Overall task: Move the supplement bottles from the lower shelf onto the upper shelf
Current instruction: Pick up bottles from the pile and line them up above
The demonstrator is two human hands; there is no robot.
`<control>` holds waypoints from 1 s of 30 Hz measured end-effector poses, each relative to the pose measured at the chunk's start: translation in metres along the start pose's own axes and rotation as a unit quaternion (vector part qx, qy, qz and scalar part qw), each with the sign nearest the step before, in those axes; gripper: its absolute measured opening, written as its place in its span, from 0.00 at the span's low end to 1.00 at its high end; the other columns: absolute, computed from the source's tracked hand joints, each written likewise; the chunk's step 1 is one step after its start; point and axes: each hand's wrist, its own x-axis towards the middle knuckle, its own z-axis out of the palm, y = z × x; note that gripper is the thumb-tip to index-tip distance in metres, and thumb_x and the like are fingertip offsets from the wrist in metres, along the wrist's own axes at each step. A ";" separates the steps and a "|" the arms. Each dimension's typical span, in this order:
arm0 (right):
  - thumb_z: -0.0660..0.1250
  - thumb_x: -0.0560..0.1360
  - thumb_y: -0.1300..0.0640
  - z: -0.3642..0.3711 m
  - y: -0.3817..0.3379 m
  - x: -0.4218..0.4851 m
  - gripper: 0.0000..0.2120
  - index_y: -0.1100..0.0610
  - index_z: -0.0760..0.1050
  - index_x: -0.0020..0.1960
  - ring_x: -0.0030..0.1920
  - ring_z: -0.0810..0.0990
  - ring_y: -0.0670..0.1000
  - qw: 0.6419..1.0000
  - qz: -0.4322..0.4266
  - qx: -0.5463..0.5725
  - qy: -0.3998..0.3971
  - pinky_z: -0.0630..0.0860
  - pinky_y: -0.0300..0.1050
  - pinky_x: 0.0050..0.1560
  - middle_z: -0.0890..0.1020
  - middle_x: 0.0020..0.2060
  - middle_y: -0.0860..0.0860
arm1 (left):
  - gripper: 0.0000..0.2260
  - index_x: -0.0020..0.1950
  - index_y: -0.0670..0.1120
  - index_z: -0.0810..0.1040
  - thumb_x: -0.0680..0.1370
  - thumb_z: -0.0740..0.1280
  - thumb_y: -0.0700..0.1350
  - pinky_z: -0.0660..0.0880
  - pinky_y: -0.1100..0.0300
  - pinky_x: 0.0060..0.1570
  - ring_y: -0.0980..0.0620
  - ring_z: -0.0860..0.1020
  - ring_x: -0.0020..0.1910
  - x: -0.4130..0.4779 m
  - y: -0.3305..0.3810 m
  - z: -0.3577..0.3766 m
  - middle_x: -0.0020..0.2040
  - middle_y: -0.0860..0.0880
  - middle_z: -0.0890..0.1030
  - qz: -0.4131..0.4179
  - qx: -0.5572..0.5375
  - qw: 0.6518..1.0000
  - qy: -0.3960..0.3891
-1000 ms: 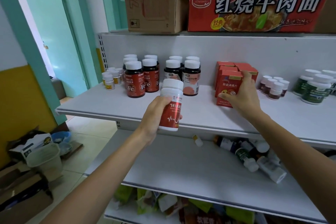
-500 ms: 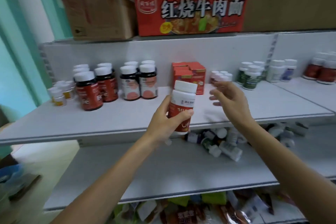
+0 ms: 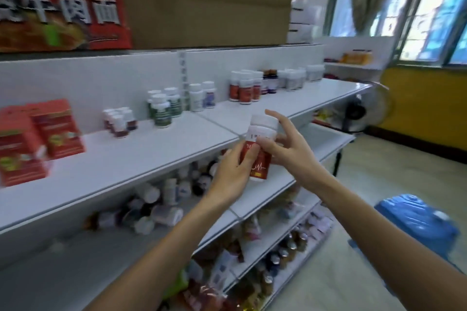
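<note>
The left hand wraps the red label of 1 supplement bottle; the right hand pinches its white upper part. Cap up, long axis near vertical, it is held before the upper shelf edge. Beneath, other bottles lie jumbled on the lower shelf — a window at right.
</note>
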 end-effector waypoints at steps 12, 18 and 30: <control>0.67 0.75 0.60 -0.179 0.010 -0.029 0.18 0.52 0.67 0.63 0.48 0.80 0.50 0.977 0.041 -0.091 0.189 0.81 0.46 0.42 0.79 0.50 0.54 | 0.05 0.51 0.47 0.79 0.78 0.64 0.44 0.67 0.77 0.38 0.59 0.75 0.43 0.060 0.008 0.119 0.46 0.54 0.79 0.062 0.124 0.983 -0.121; 0.67 0.75 0.61 -0.231 0.031 -0.012 0.16 0.51 0.68 0.61 0.44 0.80 0.47 0.968 0.056 -0.094 0.227 0.81 0.44 0.40 0.79 0.47 0.52 | 0.08 0.54 0.47 0.78 0.77 0.65 0.46 0.67 0.78 0.37 0.59 0.75 0.45 0.100 0.004 0.161 0.51 0.53 0.79 0.105 0.180 0.962 -0.176; 0.70 0.73 0.59 -0.316 0.068 0.147 0.19 0.48 0.68 0.61 0.51 0.79 0.48 0.974 -0.012 -0.174 0.145 0.79 0.45 0.48 0.78 0.51 0.48 | 0.06 0.48 0.50 0.81 0.76 0.66 0.42 0.72 0.66 0.44 0.60 0.76 0.42 0.251 -0.016 0.201 0.48 0.52 0.79 0.130 0.199 0.966 -0.100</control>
